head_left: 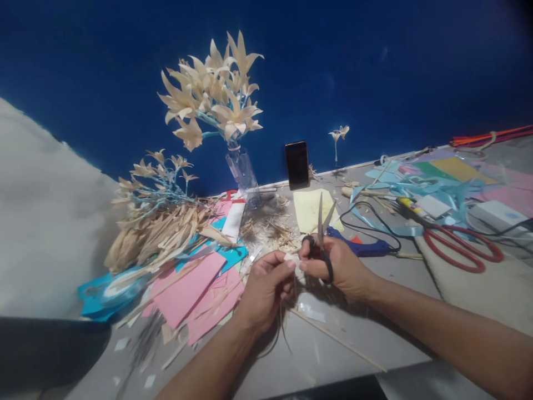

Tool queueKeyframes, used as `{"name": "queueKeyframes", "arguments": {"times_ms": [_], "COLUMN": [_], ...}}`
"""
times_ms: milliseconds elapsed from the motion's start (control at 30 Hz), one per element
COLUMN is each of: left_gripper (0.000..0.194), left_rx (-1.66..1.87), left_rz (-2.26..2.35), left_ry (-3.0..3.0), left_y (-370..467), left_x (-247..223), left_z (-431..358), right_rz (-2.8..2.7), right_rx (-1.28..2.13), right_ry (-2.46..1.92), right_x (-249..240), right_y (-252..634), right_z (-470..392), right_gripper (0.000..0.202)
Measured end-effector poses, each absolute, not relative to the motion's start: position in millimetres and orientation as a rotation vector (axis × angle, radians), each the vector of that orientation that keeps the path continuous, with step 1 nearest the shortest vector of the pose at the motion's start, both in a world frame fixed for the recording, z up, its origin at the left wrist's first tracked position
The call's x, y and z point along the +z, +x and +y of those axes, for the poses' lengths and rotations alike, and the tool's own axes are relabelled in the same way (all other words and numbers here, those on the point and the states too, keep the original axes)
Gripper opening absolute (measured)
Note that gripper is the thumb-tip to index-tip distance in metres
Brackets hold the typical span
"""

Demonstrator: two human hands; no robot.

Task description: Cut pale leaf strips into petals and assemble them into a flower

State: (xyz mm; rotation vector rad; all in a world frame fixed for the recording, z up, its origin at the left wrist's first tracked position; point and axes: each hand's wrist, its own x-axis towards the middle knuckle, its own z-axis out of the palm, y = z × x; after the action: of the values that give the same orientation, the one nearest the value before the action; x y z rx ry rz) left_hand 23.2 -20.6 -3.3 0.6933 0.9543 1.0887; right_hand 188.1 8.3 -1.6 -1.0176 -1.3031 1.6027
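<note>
My right hand [343,265] is closed around the black-handled scissors [320,225], whose parted blades point up. Its thumb and fingertips also come close to a small pale piece [292,259] between the two hands. My left hand [264,286] is closed in a pinch on that piece, which is too small to name. Thin strands [284,330] hang below the left hand. A thin straw-coloured stick [339,340] lies on the table [320,369] under the hands. Just behind them are a pale yellow paper [310,211] and a blue-handled tool [370,247].
On the left lie dried husks [154,236], pink paper sheets [189,289] and loose husk flowers [160,178]. A clear bottle [242,172] holds a tall husk-flower bouquet [216,94]. A phone [297,165] leans at the blue wall. Large red-handled scissors [462,247], ribbon and cables crowd the right.
</note>
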Motion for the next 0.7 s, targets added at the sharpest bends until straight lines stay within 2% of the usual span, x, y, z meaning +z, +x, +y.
{"name": "queueKeyframes", "arguments": {"times_ms": [200,400,600,700], "left_gripper": [0.025,0.027,0.023,0.022], "left_rx": [1.124,1.161,1.286,1.349], "left_rz": [0.879,0.885,0.999,1.042], "left_ry": [0.701,0.651,0.691,0.729], "left_y": [28,29,23,21], "left_x": [-4,-7,-3,-2], "left_z": [-24,-24,-21,-20], "right_rz": [-1.278,-1.236,-1.464,-1.635], "right_rx": [1.546,1.622,1.744,1.806], "right_ry": [-1.030,-1.012,-0.996,-0.900], "right_x": [-3,-6,-9,-14], "right_y": [187,183,188,187], "right_z": [6,4,7,5], "right_gripper": [0.028,0.036,0.042,0.054]}}
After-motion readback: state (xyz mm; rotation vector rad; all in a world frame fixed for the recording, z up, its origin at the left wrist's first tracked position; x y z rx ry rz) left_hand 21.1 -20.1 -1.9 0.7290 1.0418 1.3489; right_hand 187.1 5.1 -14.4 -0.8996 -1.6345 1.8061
